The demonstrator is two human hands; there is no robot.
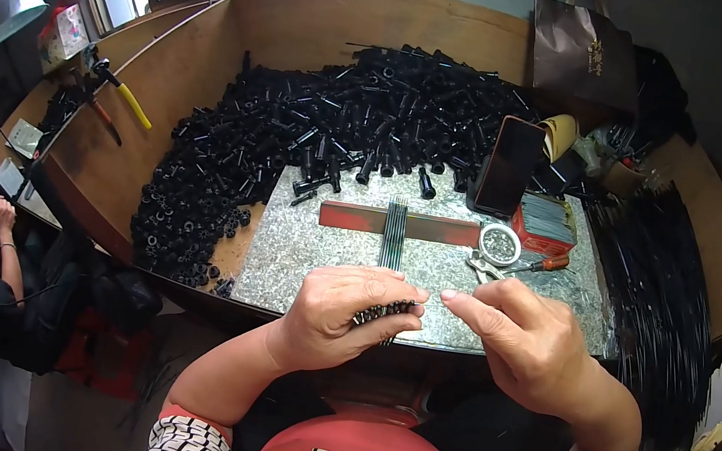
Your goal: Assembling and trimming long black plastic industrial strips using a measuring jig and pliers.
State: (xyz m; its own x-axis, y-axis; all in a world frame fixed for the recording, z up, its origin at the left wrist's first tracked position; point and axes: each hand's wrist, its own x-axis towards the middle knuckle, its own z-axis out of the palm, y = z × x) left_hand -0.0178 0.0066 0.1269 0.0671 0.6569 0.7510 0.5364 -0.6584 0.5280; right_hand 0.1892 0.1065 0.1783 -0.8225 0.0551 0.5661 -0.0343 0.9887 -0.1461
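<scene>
My left hand is wrapped round a bundle of thin black rods. The rods run away from me across a reddish bar on the speckled work board. Their near ends poke out between my thumb and forefinger. Close by on the right, my right hand is closed, its thumb and forefinger pinched near those ends. Whatever the pinch holds, if anything, is too small to make out. Beyond it stand a round white dish of small metal pieces, pliers and a screwdriver with an orange-red handle.
A big heap of black tubular parts fills the back and left. A phone stands upright beside a red box. Long black rods lie at right. Yellow-handled pliers hang at left, above another person.
</scene>
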